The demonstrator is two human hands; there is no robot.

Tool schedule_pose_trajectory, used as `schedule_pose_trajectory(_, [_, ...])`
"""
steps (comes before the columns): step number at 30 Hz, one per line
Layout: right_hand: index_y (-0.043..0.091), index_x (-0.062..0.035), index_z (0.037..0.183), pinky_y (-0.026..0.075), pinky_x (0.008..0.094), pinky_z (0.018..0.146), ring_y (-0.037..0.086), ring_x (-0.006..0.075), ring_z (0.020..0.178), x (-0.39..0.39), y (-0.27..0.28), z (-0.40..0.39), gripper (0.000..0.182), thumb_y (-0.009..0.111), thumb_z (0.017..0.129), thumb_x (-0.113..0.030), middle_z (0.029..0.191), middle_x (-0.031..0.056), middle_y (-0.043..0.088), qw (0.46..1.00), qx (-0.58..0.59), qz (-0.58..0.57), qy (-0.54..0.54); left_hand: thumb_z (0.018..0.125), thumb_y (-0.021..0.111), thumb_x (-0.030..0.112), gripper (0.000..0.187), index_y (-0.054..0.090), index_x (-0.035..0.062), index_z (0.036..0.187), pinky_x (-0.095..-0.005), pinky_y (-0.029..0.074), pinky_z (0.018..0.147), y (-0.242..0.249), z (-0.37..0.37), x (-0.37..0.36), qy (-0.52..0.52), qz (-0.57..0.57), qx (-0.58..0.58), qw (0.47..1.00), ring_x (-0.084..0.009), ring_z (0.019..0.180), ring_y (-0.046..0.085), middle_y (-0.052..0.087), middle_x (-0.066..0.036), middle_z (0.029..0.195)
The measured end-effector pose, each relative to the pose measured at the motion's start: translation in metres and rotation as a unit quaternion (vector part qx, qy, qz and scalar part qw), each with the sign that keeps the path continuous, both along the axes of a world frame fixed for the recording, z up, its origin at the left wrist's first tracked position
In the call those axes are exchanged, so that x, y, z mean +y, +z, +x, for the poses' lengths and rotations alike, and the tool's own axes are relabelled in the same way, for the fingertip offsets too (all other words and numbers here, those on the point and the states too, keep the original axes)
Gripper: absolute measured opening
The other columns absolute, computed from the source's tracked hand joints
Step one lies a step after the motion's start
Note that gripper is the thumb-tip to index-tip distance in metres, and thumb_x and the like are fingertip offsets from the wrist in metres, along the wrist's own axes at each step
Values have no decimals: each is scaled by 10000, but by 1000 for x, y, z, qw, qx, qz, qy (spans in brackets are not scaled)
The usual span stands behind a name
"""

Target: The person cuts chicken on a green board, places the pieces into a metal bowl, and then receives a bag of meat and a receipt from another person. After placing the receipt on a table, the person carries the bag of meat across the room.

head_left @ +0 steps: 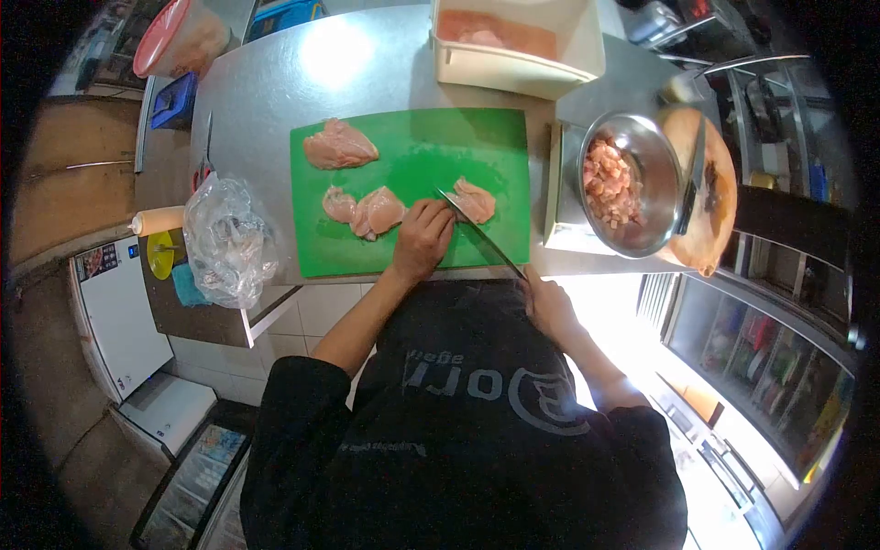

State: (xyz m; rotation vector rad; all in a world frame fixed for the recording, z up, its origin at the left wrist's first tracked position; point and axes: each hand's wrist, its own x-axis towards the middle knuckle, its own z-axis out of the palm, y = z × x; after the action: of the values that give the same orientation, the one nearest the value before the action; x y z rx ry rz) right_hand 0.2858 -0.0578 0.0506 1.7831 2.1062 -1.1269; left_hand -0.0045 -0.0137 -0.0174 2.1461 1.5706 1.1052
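My left hand (424, 240) rests on the green cutting board (412, 137) with its fingers curled together at the left edge of a raw chicken piece (475, 200); the fingertips are partly hidden. In my right hand (550, 309) is the handle of a long knife (490, 242). Its blade slants up and left across that piece, close to my left fingers. Just left of my left hand lie more chicken pieces (378, 213). A larger chicken breast (339, 145) sits near the board's upper left corner.
Right of the board, a steel bowl (655, 183) holds diced chicken; another knife (694, 174) lies on a round wooden board (720, 197) beside it. A cream tub (513, 81) with pinkish contents stands behind. A clear plastic bag (229, 243) and scissors (203, 165) are left.
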Motion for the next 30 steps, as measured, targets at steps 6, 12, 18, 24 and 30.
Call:
schedule_pose_trajectory(6, [523, -67, 1293, 497, 683, 753, 671, 592, 843, 3, 9, -2, 235, 540, 1132, -238, 848, 339, 692, 1000, 6, -10, -9, 890, 762, 5, 247, 734, -22, 1134, -466, 568, 958, 4, -1, 0, -64, 22, 12, 998, -353, 1117, 678, 727, -149, 1169])
schedule_pose_trajectory(12, [555, -34, 1224, 496, 664, 779, 673, 584, 878, -17, 43, 46, 227, 549, 1131, -241, 858, 337, 693, 998, -17, -67, -7, 897, 757, 3, 232, 729, -9, 1127, -469, 566, 963, 0, 0, 1, -60, 4, 5, 998, -360, 1120, 677, 727, -144, 1170])
schedule_pose_trajectory(18, [651, 14, 1184, 526, 539, 747, 701, 501, 839, -42, 65, 80, 261, 584, 1127, -230, 843, 295, 694, 993, 82, -46, -74, 905, 767, 1, 249, 717, 13, 1149, -492, 565, 952, 4, -1, 1, -47, -41, -77, 995, -387, 1092, 690, 741, -156, 1153])
schedule_pose_trajectory(24, [655, 12, 1309, 561, 509, 785, 752, 488, 871, -46, 52, 62, 343, 593, 1126, -272, 875, 289, 723, 967, 138, -45, -207, 917, 744, 0, 247, 701, 31, 1158, -483, 552, 953, 15, -5, 14, -96, -78, -45, 991, -371, 1123, 662, 712, -147, 1138])
schedule_pose_trajectory(30, [634, 18, 1268, 506, 487, 699, 659, 374, 752, -47, 60, 56, 309, 591, 1132, -256, 805, 230, 669, 978, 119, -18, -171, 910, 758, 37, 251, 703, 48, 1155, -481, 539, 948, 24, -13, 11, -118, -34, 59, 991, -351, 1189, 639, 678, -113, 1207])
